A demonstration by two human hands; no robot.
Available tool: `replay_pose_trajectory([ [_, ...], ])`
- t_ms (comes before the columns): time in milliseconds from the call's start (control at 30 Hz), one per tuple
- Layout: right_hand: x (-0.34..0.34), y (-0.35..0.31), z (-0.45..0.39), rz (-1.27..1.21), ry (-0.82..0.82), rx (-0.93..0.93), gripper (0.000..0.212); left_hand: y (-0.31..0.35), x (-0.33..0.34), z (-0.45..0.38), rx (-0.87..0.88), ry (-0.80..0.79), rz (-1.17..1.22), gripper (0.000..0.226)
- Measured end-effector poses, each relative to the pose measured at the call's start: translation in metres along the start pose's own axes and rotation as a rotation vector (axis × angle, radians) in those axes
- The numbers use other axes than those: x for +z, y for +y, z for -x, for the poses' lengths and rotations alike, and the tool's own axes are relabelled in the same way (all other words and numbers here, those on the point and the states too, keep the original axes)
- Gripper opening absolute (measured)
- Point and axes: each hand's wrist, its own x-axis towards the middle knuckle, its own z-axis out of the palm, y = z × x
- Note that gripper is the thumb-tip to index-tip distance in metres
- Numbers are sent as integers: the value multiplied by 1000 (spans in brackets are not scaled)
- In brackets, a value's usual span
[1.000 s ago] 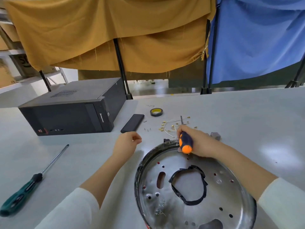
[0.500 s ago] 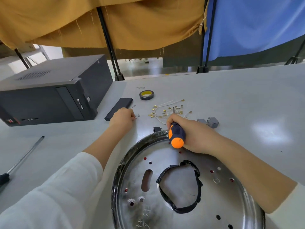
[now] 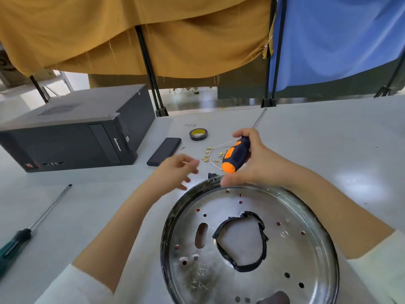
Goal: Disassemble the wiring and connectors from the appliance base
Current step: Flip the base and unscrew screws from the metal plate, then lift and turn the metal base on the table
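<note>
The round metal appliance base (image 3: 306, 218) lies on the table in front of me, with a black taped ring (image 3: 262, 253) around its centre hole. My right hand (image 3: 260, 165) grips an orange and black screwdriver (image 3: 235, 156) above the base's far rim, its shaft pointing away from me. My left hand (image 3: 176, 171) hovers just left of that rim with fingers loosely spread, holding nothing. Several white wires with brass connectors (image 3: 211, 154) lie on the table behind the hands. A small black part (image 3: 212, 175) sits against the base's far edge.
A black desktop computer case (image 3: 72, 132) stands at the left. A dark phone (image 3: 164, 151) and a roll of tape (image 3: 198, 134) lie beyond my left hand. A green-handled screwdriver (image 3: 19, 240) lies at the near left. Yellow and blue cloths hang behind the table.
My right hand lifted the screwdriver off the base rim and tilted it so the shaft points away. My left hand left the table near the phone and opened in the air.
</note>
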Motion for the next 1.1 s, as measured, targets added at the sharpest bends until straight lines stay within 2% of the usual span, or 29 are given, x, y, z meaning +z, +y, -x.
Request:
replay_pose_trajectory([
  [67, -5, -9, 5, -206, -11, -4, 88, 4, 1, 20, -1, -84, -107, 25],
  [133, -5, -18, 10, -363, 76, 14, 63, 3, 2, 37, -4, -66, -180, 28],
  [233, -5, -26, 17, -542, 268, 158, 30, 0, 6, 58, -24, -52, -121, 29],
  [300, -8, -27, 26, -656, 273, 242, 12, -1, 9, 68, -35, -36, -25, 29],
  [333, -11, -27, 33, -687, 274, 280, 8, -2, 11, 72, -38, -23, 28, 29],
  [367, -15, -24, 39, -681, 288, 314, 16, -3, 12, 76, -42, -10, 81, 31],
  [433, -28, -17, 51, -514, 349, 374, 40, -5, 16, 83, -56, 10, 182, 32],
  [533, -50, 4, 69, -49, 419, 438, 61, -7, 22, 92, -82, 48, 312, 33],
  [600, -57, 25, 81, 203, 436, 473, 57, -8, 24, 95, -95, 88, 371, 34],
  [700, -52, 63, 97, 523, 415, 477, 33, -9, 25, 97, -116, 117, 425, 34],
  [833, -44, 96, 107, 741, 401, 511, 28, -11, 25, 97, -133, 109, 427, 33],
  [1100, -45, 97, 103, 913, 400, 617, 37, -14, 26, 96, -135, 113, 452, 31],
])
